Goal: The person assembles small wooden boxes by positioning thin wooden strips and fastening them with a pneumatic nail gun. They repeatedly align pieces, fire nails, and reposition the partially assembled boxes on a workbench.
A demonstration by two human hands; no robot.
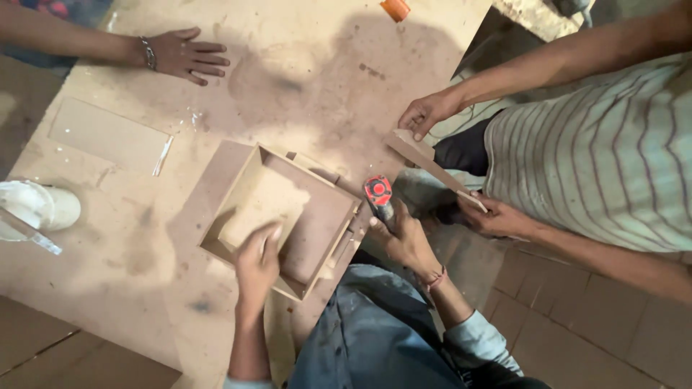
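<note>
An open square box of brown fibreboard (pixel 317 223) lies on the dusty worktable (pixel 310 79). My left hand (pixel 256 264) presses on the box's near wall, with the fingers reaching inside. My right hand (pixel 404 239) grips the handle of a hammer (pixel 378 193) with a red and black end. The hammer sits just off the box's right corner. My denim sleeves and lap show below.
A person in a striped shirt holds a thin wooden strip (pixel 431 163) in both hands at the right. Another person's hand with a bracelet (pixel 184 55) rests at the top left. A white container (pixel 40 207), a flat panel (pixel 108 134) and an orange object (pixel 395 9) lie around.
</note>
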